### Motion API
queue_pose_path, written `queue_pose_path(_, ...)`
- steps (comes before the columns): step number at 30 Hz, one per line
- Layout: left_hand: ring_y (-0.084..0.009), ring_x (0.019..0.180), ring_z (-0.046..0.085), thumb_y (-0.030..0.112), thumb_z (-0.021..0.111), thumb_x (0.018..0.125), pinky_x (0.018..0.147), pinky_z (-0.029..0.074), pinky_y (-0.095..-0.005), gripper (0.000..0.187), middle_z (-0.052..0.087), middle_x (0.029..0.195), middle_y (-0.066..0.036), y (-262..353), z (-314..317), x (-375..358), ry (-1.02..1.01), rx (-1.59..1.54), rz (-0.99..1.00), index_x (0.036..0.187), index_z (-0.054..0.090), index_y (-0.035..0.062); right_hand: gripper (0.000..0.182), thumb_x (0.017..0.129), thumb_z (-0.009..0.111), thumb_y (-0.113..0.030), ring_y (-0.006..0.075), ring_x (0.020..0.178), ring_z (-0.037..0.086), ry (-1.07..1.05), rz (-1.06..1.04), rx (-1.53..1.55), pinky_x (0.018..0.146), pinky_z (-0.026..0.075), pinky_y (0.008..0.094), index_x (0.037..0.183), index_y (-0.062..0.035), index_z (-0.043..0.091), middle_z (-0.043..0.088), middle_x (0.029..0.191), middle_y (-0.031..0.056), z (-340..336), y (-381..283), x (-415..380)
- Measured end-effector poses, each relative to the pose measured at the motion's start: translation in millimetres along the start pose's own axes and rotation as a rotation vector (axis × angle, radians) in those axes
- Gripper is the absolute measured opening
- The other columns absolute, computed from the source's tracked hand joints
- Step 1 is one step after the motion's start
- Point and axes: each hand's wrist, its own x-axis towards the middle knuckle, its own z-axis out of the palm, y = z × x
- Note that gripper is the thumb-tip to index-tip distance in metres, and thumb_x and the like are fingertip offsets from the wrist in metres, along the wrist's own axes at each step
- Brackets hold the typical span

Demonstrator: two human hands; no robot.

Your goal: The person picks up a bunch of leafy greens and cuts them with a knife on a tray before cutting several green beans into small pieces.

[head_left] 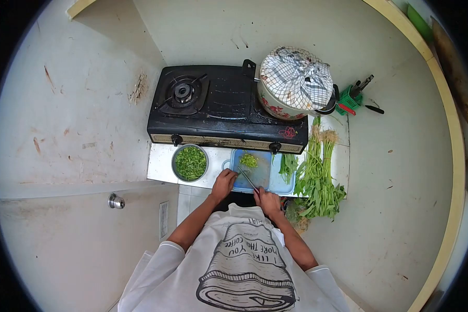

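Note:
My right hand is wrapped round the handle of a knife, whose blade points up and left over a blue cutting board. At the board's left edge rests my left hand, fingers bent together near the knife tip; what they hold, if anything, is too small to make out. Chopped greens lie on the upper part of the board. A few whole leaves are on the blue tray's right side. Left of my left hand stands a round metal bowl filled with cut greens.
Behind the board is a black two-burner stove, with a cloth-covered pot on its right side. Bunches of leafy stems hang over the counter's right front edge. A green basket holds utensils at the back right.

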Motion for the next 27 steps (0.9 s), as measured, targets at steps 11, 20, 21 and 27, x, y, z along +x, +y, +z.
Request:
queue_pose_path(11, -0.0373, 0.096, 0.066, 0.001, 0.067, 0.091, 0.086, 0.056, -0.0446, 0.014, 0.066, 0.101, -0.017, 10, -9, -5, 0.001, 0.014, 0.054, 0.104, 0.073, 0.0002, 0.037, 0.104, 0.056, -0.041, 0.0409, 0.062, 0.073, -0.040, -0.024, -0.106, 0.057, 0.059, 0.0513, 0.102, -0.0050, 0.063, 0.072, 0.069, 0.0209, 11, -14, 16)
queue_pose_path(20, -0.0347, 0.089, 0.067, -0.001, 0.068, 0.091, 0.082, 0.056, -0.0428, 0.013, 0.067, 0.096, -0.016, -6, 0, -9, -0.008, 0.023, 0.023, 0.103, 0.075, 0.0001, 0.039, 0.104, 0.055, -0.043, 0.0412, 0.059, 0.071, -0.003, -0.006, -0.085, 0.056, 0.058, 0.0535, 0.099, -0.0058, 0.065, 0.070, 0.066, 0.0219, 12, -6, 5)
queue_pose_path(21, -0.0349, 0.089, 0.067, -0.001, 0.068, 0.092, 0.082, 0.056, -0.0430, 0.013, 0.067, 0.096, -0.016, -5, -1, -9, -0.008, 0.021, 0.024, 0.103, 0.075, 0.0001, 0.039, 0.104, 0.055, -0.043, 0.0415, 0.059, 0.071, 0.001, 0.012, -0.075, 0.056, 0.058, 0.0536, 0.100, -0.0057, 0.065, 0.070, 0.067, 0.0221, 9, -5, 4)
queue_pose_path(27, -0.0361, 0.089, 0.068, 0.000, 0.068, 0.091, 0.083, 0.056, -0.0441, 0.013, 0.067, 0.094, -0.016, 2, -4, -8, 0.017, 0.015, 0.027, 0.104, 0.074, 0.0010, 0.038, 0.104, 0.056, -0.042, 0.0434, 0.060, 0.071, 0.028, 0.032, -0.054, 0.057, 0.058, 0.0551, 0.102, -0.0049, 0.064, 0.071, 0.068, 0.0235, 7, -5, 7)
